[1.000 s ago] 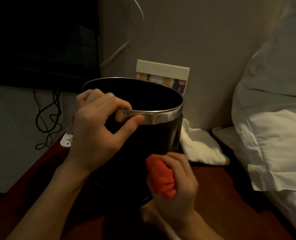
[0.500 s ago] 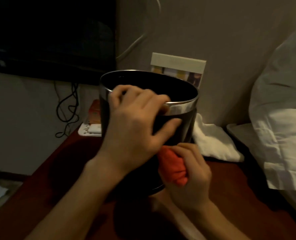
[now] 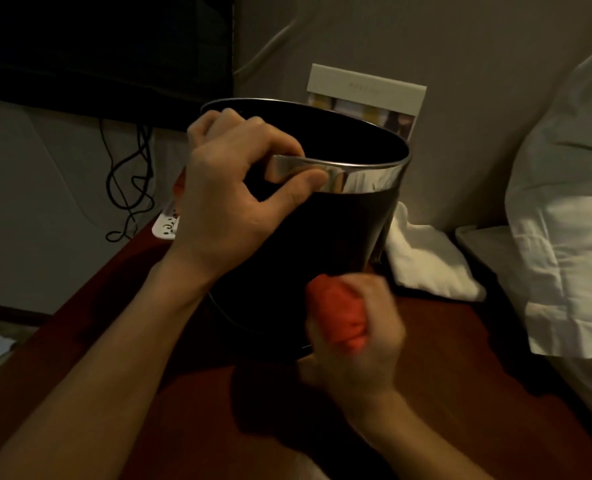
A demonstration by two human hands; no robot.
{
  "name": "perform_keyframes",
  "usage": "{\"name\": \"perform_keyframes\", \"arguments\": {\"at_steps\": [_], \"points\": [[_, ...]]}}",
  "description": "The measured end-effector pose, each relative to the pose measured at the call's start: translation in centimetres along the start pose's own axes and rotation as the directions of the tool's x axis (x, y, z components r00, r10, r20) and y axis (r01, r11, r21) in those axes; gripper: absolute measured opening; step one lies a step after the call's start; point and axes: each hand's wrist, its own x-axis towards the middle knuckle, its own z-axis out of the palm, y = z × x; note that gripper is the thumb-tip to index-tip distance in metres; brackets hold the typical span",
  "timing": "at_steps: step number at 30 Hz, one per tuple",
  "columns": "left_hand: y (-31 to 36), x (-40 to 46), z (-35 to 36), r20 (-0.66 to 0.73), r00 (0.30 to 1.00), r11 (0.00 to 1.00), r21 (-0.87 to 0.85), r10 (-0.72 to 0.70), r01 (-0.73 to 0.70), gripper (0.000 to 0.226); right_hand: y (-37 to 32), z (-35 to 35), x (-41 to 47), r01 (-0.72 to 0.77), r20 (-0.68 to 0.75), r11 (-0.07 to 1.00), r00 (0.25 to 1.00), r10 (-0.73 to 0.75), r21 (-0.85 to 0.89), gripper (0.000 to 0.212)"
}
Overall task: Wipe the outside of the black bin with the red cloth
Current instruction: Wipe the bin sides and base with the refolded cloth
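A tangle of dark cables (image 3: 131, 188) hangs at 9 o'clock against the wall, above a white power strip (image 3: 165, 224) at the back-left edge of the dark red table (image 3: 460, 393). The left hand (image 3: 232, 199) grips the chrome rim (image 3: 363, 176) of the black bin (image 3: 308, 258), fingers hooked inside and thumb pressed on the outside, steadying it. The bin stands at the centre of the table, tilted slightly toward the camera, its mouth toward 12 o'clock. At about 5 o'clock from the bin's centre, the right hand (image 3: 356, 337) is closed tight around the bunched red cloth (image 3: 339, 317), which meets the lower wall of the bin; the hand is blurred.

By appearance, the wiping step is under way, on the lower near-right side. The next move likely calls for running the cloth around or up the wall, and turning the bin with the left hand to bring round its far side.

Behind the bin at 1 o'clock a printed card (image 3: 367, 95) leans on the wall; a folded white towel (image 3: 429, 258) lies at 3 o'clock, with white pillows (image 3: 564, 216) beyond.
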Motion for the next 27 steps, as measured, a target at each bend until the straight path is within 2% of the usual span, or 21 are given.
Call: {"name": "perform_keyframes", "arguments": {"at_steps": [3,8,11,13,17,23,27], "points": [[0.1,0.0,0.0,-0.012,1.0,1.0,0.011,0.002,-0.002,0.017,-0.4,0.9,-1.4,0.159,0.097,0.984,0.984,-0.152,-0.075,0.014],[0.5,-0.1,0.0,-0.035,0.999,0.999,0.015,-0.04,0.041,0.023,-1.0,-0.5,2.0,0.073,-0.068,0.993,0.995,-0.079,-0.087,0.028],[0.4,-0.1,0.0,-0.033,0.999,0.999,0.008,-0.04,0.041,0.024,-0.9,0.9,-0.2,0.149,0.045,0.982,0.988,-0.145,-0.116,0.017],[0.4,-0.2,0.0,-0.027,0.999,0.999,0.0,-0.039,0.039,0.025,-0.7,0.8,-0.4,0.215,0.115,0.969,0.973,-0.201,-0.121,0.016],[0.2,-0.1,-0.1,-0.035,0.998,0.999,0.01,-0.05,0.051,0.025,-1.0,-0.8,2.5,0.124,-0.027,0.986,0.991,-0.128,-0.11,0.03],[0.2,-0.1,0.0,-0.036,0.999,0.999,0.013,-0.031,0.031,0.024,-0.8,0.2,0.8,0.185,0.098,0.97,0.98,-0.172,-0.157,0.028],[0.2,0.0,0.0,-0.028,0.999,0.999,0.009,-0.032,0.032,0.024,-1.3,-0.8,3.1,0.139,-0.018,0.984,0.99,-0.142,-0.107,0.032]]}}
